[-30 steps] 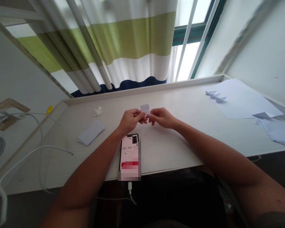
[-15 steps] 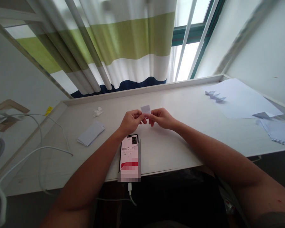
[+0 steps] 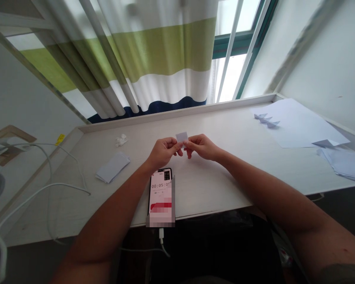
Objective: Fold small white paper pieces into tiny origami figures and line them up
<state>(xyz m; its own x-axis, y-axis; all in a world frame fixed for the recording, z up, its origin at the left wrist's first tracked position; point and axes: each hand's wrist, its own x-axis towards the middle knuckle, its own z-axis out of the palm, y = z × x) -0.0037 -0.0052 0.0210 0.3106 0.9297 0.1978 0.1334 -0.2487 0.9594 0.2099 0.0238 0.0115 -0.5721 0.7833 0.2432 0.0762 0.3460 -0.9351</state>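
Observation:
A small white piece of paper (image 3: 182,137) is held up above the middle of the desk. My left hand (image 3: 165,151) pinches its lower left part between thumb and fingers. On the other side, my right hand (image 3: 201,147) grips the lower right part the same way, so the two thumbs nearly meet. The fingertips hide the paper's bottom edge, and I cannot tell how it is folded there. Just below my left wrist lies a phone (image 3: 161,197) with a timer on its screen.
Left of my hands lie a stack of paper slips (image 3: 113,167) and a crumpled white scrap (image 3: 121,140). Small folded paper shapes (image 3: 267,120) rest by a large white sheet (image 3: 307,126) at the right, near more papers (image 3: 344,163). A white cable (image 3: 47,186) crosses the left side.
The fingers have shifted slightly on the paper, and a bit more of its face shows now. Both hands stay in nearly the same place.

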